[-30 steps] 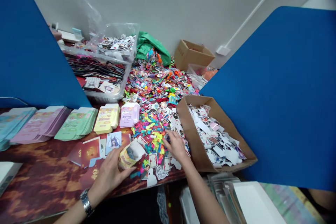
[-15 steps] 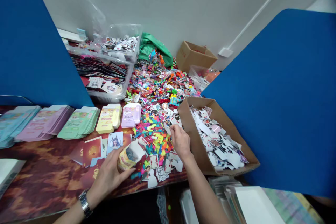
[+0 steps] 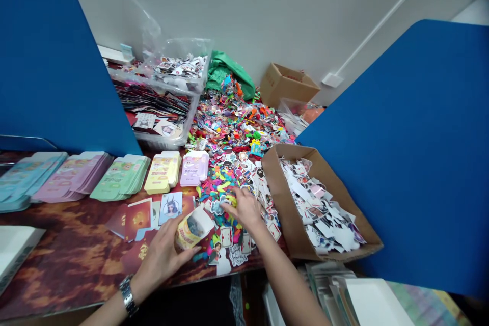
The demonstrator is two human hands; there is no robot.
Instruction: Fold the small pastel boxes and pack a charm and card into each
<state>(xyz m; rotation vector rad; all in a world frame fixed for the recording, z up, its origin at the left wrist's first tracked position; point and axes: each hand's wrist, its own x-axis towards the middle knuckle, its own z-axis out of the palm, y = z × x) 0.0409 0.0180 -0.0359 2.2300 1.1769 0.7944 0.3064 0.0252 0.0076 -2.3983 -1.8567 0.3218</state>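
Table (image 3: 76,252): cardboard bin (image 3: 281,206) on R, neon bits (image 3: 217,187) L of it. L hand (image 3: 165,252) grasps small yellow box (image 3: 186,234) nr front edge, mouth tilted up (best held steady, facing R hand (image 3: 247,211)). R hand's by pale-blue sticker (image 3: 217,207); can't tell if pinched.

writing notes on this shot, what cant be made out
Head view throughout:
What the right hand holds, if anything: its fingers hide the grip.
Exact contents of the yellow box: too small.
Left end of the light-blue stack: cut off by the edge.
Contents of the back carton: mostly hidden by its front wall.
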